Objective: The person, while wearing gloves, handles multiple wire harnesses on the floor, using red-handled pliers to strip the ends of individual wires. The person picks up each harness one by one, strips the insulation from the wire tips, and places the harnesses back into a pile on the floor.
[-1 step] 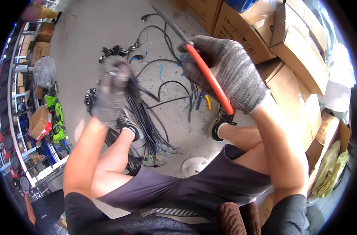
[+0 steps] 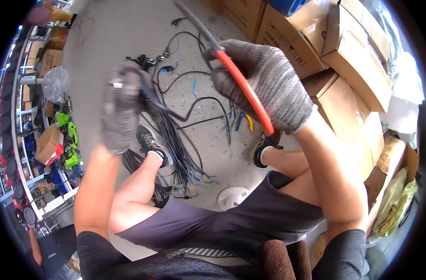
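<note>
My left hand [image 2: 119,109], in a grey knit glove and smeared by motion, is closed on a black cable [image 2: 168,111]. A small shiny metal part, maybe plug prongs, shows at its fingers. My right hand [image 2: 266,86], also gloved, grips a red-handled tool [image 2: 243,88] with a long, narrow grey metal blade pointing up and left. The blade stands apart from the cable. A bundle of black cables [image 2: 173,149] with bare coloured wire ends lies on the floor by my left shoe. More cables with black plugs [image 2: 145,61] lie beyond my left hand.
Blue-and-yellow-handled pliers [image 2: 244,121] and blue scraps lie on the grey floor. Cardboard boxes [image 2: 287,46] are stacked on the right. Along the left stands a metal shelf [image 2: 21,154] with boxes and green parts. A round white object [image 2: 234,197] sits between my legs.
My left hand has moved left and slightly down, drawing the cable along. My right hand has shifted a little left and up with the red-handled tool.
</note>
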`<control>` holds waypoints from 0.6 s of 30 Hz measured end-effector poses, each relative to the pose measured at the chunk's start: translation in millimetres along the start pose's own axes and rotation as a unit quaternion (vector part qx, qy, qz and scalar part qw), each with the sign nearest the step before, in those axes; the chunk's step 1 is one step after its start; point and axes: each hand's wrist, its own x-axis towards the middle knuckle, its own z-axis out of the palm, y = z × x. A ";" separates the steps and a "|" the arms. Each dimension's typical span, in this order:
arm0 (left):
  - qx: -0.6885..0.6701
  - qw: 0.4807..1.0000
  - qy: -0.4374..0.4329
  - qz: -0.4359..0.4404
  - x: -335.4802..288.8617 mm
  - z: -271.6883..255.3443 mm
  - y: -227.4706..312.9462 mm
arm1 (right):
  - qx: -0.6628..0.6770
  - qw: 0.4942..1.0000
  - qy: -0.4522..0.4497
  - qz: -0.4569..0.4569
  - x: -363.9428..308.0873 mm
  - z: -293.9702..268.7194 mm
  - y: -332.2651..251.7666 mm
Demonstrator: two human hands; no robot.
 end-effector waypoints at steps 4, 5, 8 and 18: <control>-0.102 0.987 -0.098 0.077 -30.7 -10.5 104.8 | 0.039 0.949 -0.069 -0.305 5.8 9.7 -22.6; -0.127 0.986 -0.047 0.102 -34.2 -13.2 120.0 | 0.064 0.916 -0.113 -0.379 2.6 15.4 -22.7; -0.213 0.961 -0.012 0.176 -22.0 -47.4 148.2 | 0.333 0.894 -0.218 -0.203 -23.8 44.9 -16.3; -0.168 0.845 0.488 0.143 37.5 -274.1 73.2 | 0.322 0.801 -0.504 0.002 -50.1 1.2 -20.5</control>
